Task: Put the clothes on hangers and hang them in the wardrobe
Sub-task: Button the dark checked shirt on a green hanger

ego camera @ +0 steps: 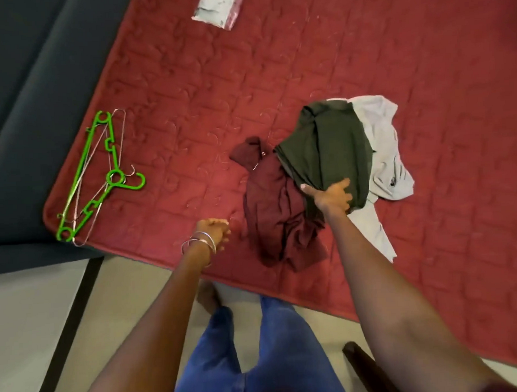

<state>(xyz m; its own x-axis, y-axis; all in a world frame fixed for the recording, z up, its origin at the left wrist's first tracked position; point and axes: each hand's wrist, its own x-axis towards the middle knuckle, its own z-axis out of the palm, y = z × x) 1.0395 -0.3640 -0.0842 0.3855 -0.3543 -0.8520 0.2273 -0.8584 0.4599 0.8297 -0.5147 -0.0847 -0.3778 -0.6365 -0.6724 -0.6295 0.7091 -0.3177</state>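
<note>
Three garments lie in a heap on the red quilted bed cover (275, 76): a dark green one (329, 145) on top, a maroon one (273, 213) to its left, and a light grey one (385, 148) underneath on the right. My right hand (331, 197) grips the near edge of the dark green garment. My left hand (216, 231), with bangles on the wrist, hovers over the cover left of the maroon garment, fingers loosely curled and holding nothing. A green plastic hanger (102, 179) and thin wire hangers (115, 142) lie near the bed's left corner.
A grey-and-pink plastic packet (216, 8) lies at the far end of the bed. A dark blue bed frame (25, 117) borders the left side. My legs in blue trousers (258, 358) stand on the pale floor at the bed's near edge. A dark wooden piece (365, 366) shows lower right.
</note>
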